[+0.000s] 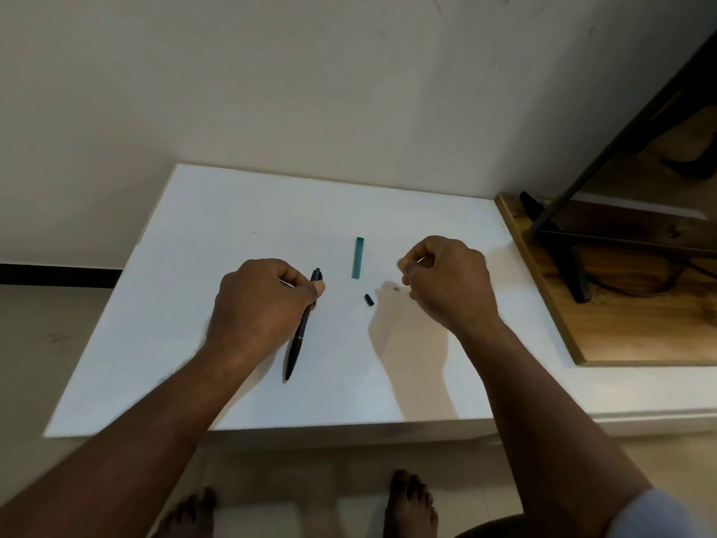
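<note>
My left hand (260,304) grips the upper end of a black pen (298,339), which slants down to the left with its tip near the white table (194,266). A narrow teal case (357,258) lies flat between my hands. A small black cap (368,299) lies below it, and a tiny dark speck (395,289) sits in the shadow of my right hand. My right hand (446,281) hovers above the table with curled fingers, thumb and forefinger tips together. Whether anything is pinched there is too small to see.
The white table stands against a pale wall. A wooden board (620,304) with a black metal stand (562,234) borders its right side. My bare feet (411,502) are on the tiled floor below the front edge.
</note>
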`<state>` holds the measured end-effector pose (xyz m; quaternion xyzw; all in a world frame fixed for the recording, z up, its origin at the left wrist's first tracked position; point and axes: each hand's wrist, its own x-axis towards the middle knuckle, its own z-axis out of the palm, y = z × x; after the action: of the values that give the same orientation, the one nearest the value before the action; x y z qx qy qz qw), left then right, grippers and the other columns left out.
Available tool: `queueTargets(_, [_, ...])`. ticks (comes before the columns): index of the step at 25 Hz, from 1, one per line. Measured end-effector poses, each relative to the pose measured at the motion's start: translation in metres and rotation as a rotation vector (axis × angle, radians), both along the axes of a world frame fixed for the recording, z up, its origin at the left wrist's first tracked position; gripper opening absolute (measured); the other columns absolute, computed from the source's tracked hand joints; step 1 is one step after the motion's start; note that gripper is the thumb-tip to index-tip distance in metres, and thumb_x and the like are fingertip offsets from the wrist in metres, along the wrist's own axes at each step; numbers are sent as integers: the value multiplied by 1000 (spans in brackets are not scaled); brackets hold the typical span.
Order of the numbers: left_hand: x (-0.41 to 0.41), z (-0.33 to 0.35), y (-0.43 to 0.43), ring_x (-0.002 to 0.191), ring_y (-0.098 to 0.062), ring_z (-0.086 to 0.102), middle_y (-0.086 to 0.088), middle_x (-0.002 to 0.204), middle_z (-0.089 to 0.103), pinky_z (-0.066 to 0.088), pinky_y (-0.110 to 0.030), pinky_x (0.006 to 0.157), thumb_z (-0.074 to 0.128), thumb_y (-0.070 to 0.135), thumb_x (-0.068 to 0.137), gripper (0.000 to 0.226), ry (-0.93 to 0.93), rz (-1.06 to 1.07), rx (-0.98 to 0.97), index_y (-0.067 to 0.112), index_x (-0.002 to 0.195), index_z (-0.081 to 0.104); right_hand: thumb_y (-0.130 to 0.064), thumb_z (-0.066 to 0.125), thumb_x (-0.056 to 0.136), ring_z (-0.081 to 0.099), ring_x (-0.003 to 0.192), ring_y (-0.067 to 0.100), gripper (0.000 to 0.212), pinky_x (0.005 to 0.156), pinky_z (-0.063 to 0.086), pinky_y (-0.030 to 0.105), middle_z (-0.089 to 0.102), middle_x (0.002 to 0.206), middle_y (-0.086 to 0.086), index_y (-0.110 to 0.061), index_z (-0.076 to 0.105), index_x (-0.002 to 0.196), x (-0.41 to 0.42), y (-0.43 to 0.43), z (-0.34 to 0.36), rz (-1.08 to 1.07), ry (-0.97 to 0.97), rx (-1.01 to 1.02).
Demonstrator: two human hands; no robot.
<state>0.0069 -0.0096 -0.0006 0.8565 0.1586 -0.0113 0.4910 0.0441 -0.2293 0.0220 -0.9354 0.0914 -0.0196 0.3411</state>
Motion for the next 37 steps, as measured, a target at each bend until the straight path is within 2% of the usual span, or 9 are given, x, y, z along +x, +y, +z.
queueTargets(4, [0,4,-4,56,-13,76,2,71,80,66,-40,66,82,36,86,18,2,72,-113,20,85,76,-46,82,89,78,68,10,24,69,67,31,82,79,-4,-24,73,86,-27,45,-3,331,226,147])
queueTargets(6, [1,4,-6,55,-16,76,-2,71,80,66,-37,65,82,35,87,17,-5,79,-116,19,89,75,-44,84,87,79,68,9,24,67,67,29,83,84,-2,-24,72,90,-34,58,-9,388,265,155])
queueTargets(9, [0,3,-9,53,-15,76,-3,69,80,64,-29,57,82,32,87,17,0,69,-150,19,94,74,-26,88,86,79,61,13,18,62,66,25,82,83,2,-21,70,89,-32,58,-13,331,289,209])
queueTargets(15, [0,-7,-15,59,-16,77,-3,70,80,64,-30,63,86,29,84,22,58,-21,-114,21,100,73,-14,86,86,81,66,21,18,69,69,33,80,86,7,-20,69,84,-25,47,-20,282,313,139])
queueTargets(19, [0,-11,-16,64,-13,76,0,80,80,63,-30,71,83,36,85,22,28,-98,39,23,102,75,-19,89,84,80,60,17,22,66,69,35,80,80,8,-17,68,93,-24,49,-26,206,306,229])
queueTargets(22, [0,-14,-16,71,-16,75,-1,85,79,64,-36,78,79,28,88,17,2,-130,93,19,103,79,-22,88,84,81,71,22,31,72,69,41,80,85,11,-17,63,101,-25,52,-34,192,297,189])
queueTargets(27, [1,-15,-15,54,-9,73,3,65,77,64,-32,66,76,37,91,13,4,-112,59,25,85,75,-26,85,87,79,57,18,29,69,69,43,81,78,8,-13,62,97,-24,47,-26,184,294,222])
queueTargets(32, [3,-20,-17,53,-11,74,4,64,76,66,-42,72,75,40,89,15,5,-64,52,27,82,72,-33,86,89,78,55,14,27,65,69,38,81,77,3,-16,66,94,-10,27,-8,110,239,195])
queueTargets(37, [14,-19,-24,76,-17,71,12,72,69,52,-30,67,71,47,88,18,-58,-12,208,31,81,70,-30,81,92,79,63,21,19,75,68,46,80,78,3,-19,68,85,-1,13,-2,99,126,60])
